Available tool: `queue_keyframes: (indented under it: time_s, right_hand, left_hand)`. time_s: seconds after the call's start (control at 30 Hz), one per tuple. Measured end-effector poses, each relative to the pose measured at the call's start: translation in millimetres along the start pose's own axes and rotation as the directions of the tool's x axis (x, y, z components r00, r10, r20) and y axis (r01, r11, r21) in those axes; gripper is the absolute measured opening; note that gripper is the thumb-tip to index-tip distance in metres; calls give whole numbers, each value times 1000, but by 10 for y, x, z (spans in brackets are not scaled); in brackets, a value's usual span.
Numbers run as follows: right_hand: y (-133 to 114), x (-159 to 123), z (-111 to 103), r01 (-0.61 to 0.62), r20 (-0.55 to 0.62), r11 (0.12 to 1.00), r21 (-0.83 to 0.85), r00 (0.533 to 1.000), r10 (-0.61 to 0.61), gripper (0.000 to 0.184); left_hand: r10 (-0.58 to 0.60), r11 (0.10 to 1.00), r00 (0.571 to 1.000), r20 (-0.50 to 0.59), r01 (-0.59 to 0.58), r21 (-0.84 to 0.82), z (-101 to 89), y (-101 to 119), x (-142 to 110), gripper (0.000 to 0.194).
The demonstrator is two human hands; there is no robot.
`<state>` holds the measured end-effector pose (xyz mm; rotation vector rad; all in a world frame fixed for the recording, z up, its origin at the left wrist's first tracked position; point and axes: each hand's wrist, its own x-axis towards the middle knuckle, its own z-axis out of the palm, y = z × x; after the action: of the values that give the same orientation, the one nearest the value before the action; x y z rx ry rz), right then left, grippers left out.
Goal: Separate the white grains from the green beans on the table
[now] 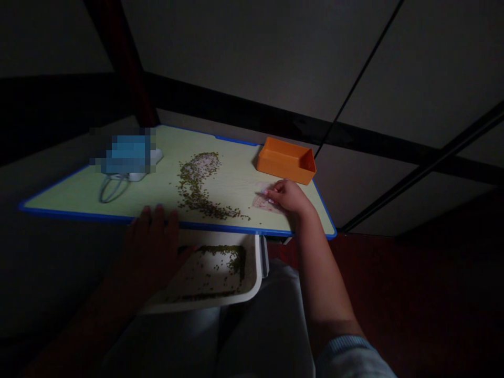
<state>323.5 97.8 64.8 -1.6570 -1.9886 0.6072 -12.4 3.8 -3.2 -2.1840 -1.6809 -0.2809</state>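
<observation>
Yellow tabletop (232, 181), dim: right hand (292, 198) working at clear plastic (264, 206), fingertips together, anything pinched unclear; left hand (151, 241) spread at edge. Next move wants light fingertip control.

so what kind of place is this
Probably a room in a home, though it is dim: a small blue-edged table with an orange tray, a white tub of green bits below, and a dark red floor.
</observation>
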Motion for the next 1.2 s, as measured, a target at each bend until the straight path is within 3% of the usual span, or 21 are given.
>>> queue_keyframes:
  time_s: [0.27, 0.63, 0.83, 1.07, 1.2]
  right_hand:
    - [-63, 82, 99, 218, -36, 971, -101, 974, -222, 43]
    - [1, 113, 107, 313, 78, 950, 19, 947, -313, 47]
    - [11, 113, 117, 324, 137, 943, 80, 933, -333, 51]
    - [-38, 77, 59, 341, 129, 916, 214, 919, -372, 57]
    - [8, -3, -76, 201, 173, 914, 352, 946, -275, 54]
  left_hand:
    - [-3, 1000, 1000, -26, 3, -2, 40, -8, -3, 83]
    - [0, 998, 1000, -28, 1, 67, -29, 60, 27, 83]
    - [-17, 997, 1000, 25, 15, 79, -78, 69, 46, 86]
    - [0, 998, 1000, -10, 0, 56, -46, 58, 48, 85]
    - [-14, 998, 1000, -24, 15, 58, -47, 56, 36, 84]
